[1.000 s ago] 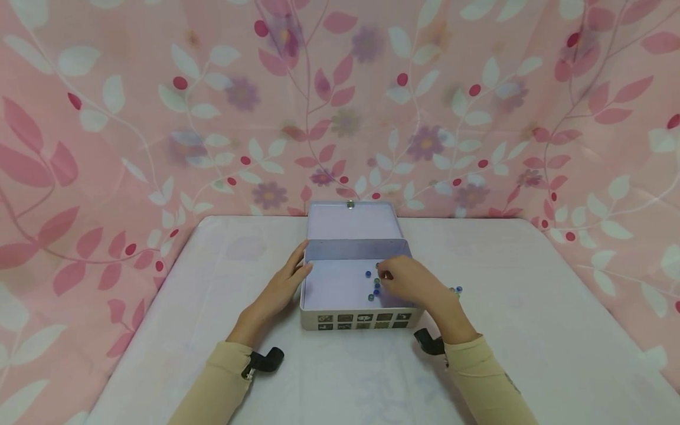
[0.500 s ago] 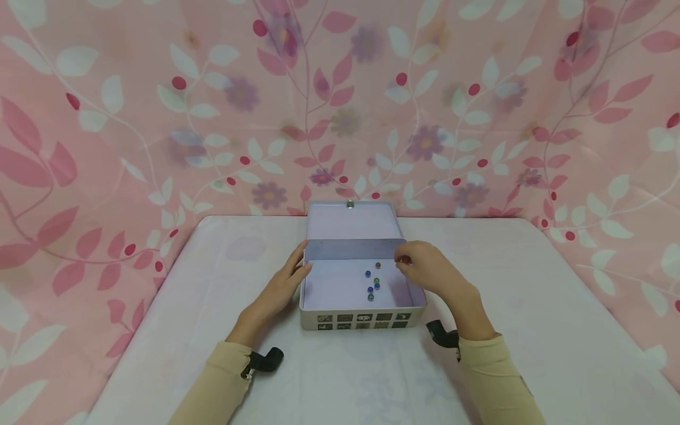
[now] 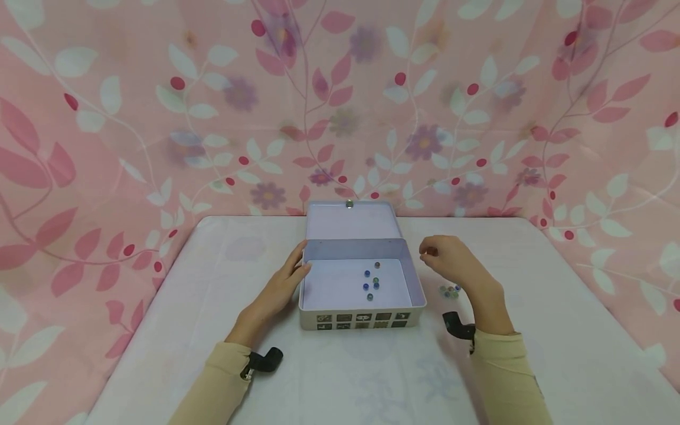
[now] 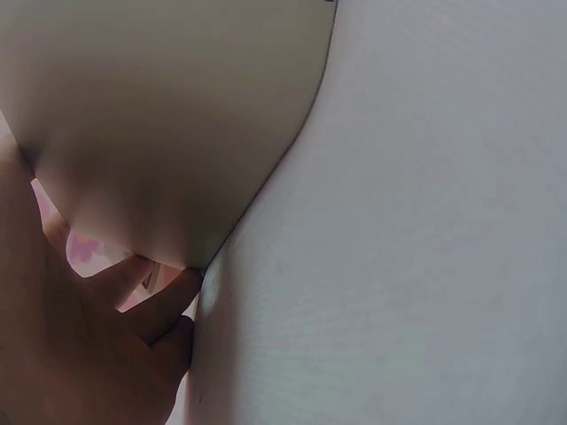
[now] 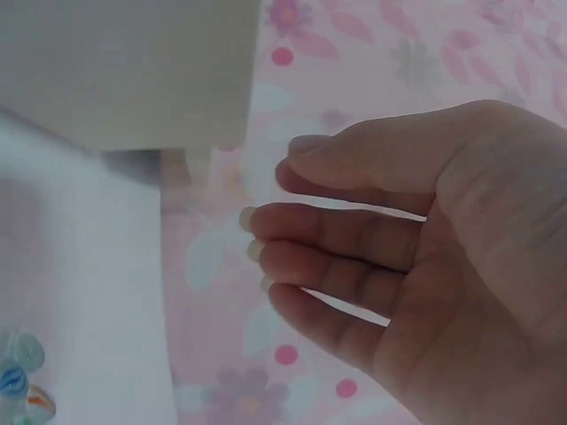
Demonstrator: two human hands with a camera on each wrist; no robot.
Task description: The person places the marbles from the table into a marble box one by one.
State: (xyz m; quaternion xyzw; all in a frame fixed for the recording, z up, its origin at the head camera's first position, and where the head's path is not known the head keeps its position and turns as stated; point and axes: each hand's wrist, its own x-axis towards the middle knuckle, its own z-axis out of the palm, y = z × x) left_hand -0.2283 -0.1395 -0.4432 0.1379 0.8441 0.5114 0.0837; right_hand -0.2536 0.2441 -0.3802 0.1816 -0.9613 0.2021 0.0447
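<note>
A pale tin box point(image 3: 363, 317) with dark square pictures on its front stands with its hinged lid point(image 3: 352, 221) tipped back. Inside, on the right half of the floor, lie several blue, green and brownish glass marbles point(image 3: 376, 285). My left hand point(image 3: 271, 290) holds the box's left side, thumb at the rim and fingers along the outer wall, as the left wrist view shows the wall point(image 4: 177, 115). Beyond the box's right rim, my right hand point(image 3: 451, 260) hovers with loosely curved fingers point(image 5: 337, 230) and nothing in them.
Several clear and coloured marbles point(image 3: 449, 291) sit on the white tablecloth point(image 3: 372, 378) just right of the box, below my right hand. A pink floral curtain point(image 3: 340, 118) hangs behind the table.
My right hand has moved from over the marbles inside the box rightward past the rim. One blue marble in the box has shifted slightly left. The left hand stays in place.
</note>
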